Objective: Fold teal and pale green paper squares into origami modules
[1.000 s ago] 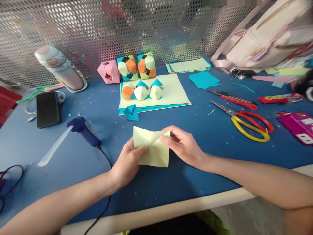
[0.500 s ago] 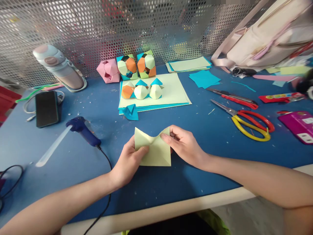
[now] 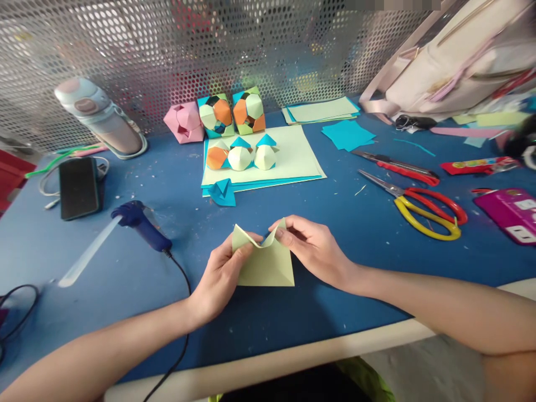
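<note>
A pale green square of paper (image 3: 268, 268) is held between my two hands above the blue table, its far edge bent down into a dip at the middle. My left hand (image 3: 224, 268) pinches the paper's left side, thumb on top. At the upper right corner, my right hand (image 3: 312, 245) grips it between thumb and fingers. A small folded blue paper piece (image 3: 223, 192) lies just beyond. Behind it, folded orange, green and blue paper units (image 3: 240, 158) rest on stacked paper sheets (image 3: 295, 156).
Scissors (image 3: 427, 212) and a utility knife (image 3: 402, 166) lie to the right, near blue paper squares (image 3: 348, 135). On the left are a glue gun (image 3: 142, 226) with its cord, a phone (image 3: 79, 188) and a bottle (image 3: 100, 117). Finished paper balls (image 3: 184, 121) stand at the back.
The dip in the paper's far edge has deepened, and its upper corners have drawn closer together. My left fingers now show behind that edge. Both hands keep hold of the paper.
</note>
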Action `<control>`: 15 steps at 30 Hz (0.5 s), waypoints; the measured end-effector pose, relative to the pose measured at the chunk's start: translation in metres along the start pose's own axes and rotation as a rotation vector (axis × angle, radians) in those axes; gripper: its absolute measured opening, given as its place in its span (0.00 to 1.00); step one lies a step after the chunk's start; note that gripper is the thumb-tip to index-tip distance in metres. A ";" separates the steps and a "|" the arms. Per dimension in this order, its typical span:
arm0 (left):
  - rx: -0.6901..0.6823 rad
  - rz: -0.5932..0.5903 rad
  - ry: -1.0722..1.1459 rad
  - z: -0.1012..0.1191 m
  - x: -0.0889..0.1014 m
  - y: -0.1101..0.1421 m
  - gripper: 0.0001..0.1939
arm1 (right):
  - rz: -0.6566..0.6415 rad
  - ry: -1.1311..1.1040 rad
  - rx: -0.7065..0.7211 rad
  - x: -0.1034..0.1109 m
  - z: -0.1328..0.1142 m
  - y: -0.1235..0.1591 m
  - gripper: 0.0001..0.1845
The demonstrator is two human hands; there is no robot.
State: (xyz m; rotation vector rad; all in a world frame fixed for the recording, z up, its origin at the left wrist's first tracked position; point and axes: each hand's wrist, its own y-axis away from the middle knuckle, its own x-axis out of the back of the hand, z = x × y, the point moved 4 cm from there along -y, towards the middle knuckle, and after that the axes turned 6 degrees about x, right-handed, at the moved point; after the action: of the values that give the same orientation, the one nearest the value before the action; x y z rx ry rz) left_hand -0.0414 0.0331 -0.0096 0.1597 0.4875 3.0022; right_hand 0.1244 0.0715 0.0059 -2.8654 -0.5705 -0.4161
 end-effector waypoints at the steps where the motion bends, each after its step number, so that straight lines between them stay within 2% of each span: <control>1: -0.011 -0.006 -0.018 0.001 -0.001 0.000 0.14 | 0.002 -0.013 0.003 0.000 -0.001 0.000 0.13; 7: -0.045 -0.078 -0.113 0.010 -0.005 0.001 0.15 | 0.058 -0.144 0.008 0.001 -0.001 -0.002 0.12; 15: -0.069 -0.096 -0.225 0.022 -0.010 0.004 0.14 | 0.017 -0.135 0.024 0.001 -0.009 -0.003 0.14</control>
State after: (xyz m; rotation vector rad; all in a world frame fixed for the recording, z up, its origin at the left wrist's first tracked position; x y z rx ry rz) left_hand -0.0291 0.0350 0.0119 0.4486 0.3579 2.8551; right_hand 0.1218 0.0724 0.0156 -2.8894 -0.5685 -0.2122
